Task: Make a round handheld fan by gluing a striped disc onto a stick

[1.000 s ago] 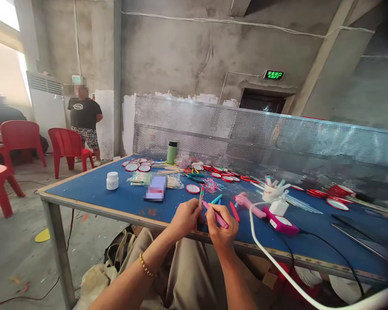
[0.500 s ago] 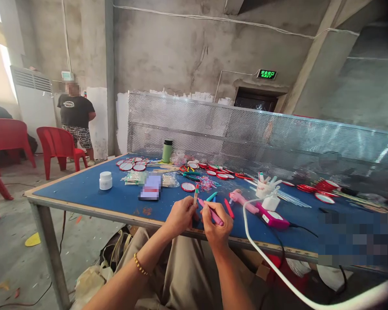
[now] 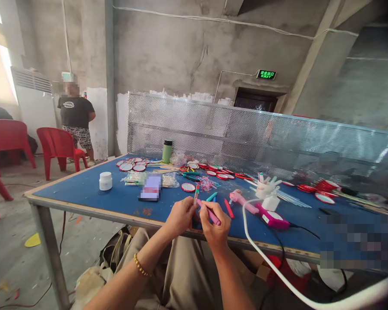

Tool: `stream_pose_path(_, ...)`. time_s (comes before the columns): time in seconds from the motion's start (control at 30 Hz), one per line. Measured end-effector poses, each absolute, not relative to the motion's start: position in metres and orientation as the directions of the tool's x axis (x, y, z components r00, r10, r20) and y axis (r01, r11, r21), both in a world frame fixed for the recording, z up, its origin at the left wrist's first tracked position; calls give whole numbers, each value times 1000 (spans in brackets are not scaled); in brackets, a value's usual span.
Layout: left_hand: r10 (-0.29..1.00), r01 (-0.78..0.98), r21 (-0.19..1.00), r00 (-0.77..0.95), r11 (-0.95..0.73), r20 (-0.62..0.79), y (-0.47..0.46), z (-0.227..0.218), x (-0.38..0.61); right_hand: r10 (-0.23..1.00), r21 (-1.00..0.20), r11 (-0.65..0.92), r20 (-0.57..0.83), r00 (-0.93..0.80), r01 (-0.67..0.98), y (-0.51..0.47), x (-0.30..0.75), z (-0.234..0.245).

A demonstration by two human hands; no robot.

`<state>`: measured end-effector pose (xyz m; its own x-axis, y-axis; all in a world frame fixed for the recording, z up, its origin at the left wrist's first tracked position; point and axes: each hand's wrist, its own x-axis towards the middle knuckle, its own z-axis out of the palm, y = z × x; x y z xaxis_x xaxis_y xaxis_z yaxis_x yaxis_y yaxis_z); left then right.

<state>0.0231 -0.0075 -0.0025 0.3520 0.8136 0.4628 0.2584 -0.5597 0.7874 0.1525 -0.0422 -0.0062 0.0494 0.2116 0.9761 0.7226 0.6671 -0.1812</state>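
Near the front edge of the table, my left hand (image 3: 180, 215) is closed around a thin flat stick (image 3: 197, 191) with red and green at its upper end. My right hand (image 3: 217, 227) grips a pink marker pen (image 3: 212, 216), its tip at or very close to the stick; I cannot tell whether they touch. Just beyond my hands lie a teal marker (image 3: 211, 196) and a red marker (image 3: 229, 208). A round red-rimmed disc (image 3: 188, 187) lies behind my left hand. My fingers hide the stick's lower part.
A pink glue gun (image 3: 244, 201) and a magenta box (image 3: 273, 217) with cables lie to the right, beside a white cup of sticks (image 3: 265, 188). A white cable (image 3: 261, 254) arcs past my right arm. A phone (image 3: 150, 188) and white jar (image 3: 105, 181) stand left.
My right hand and the pink marker have shifted slightly left, closer to the stick. My left hand stays in almost the same place.
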Motion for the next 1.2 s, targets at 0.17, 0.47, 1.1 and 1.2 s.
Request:
stream_pose_path(0.17,816,247,797,360,-551,453,-9,-2,23,245,-217,646,967,71,731,-42,153,-7)
stream_pose_path(0.47,819,263,792,353,-550,452,-8,-3,24,217,-189,645,974,60,741,-42,153,-6)
stream_pose_path(1.1,815,229,803,356,-550,457,-7,-4,24,224,-192,651,973,56,735,-41,153,-7)
stream_pose_path(1.2,815,218,809,361,-546,453,-7,-4,24,231,-206,649,971,68,732,-41,154,-7)
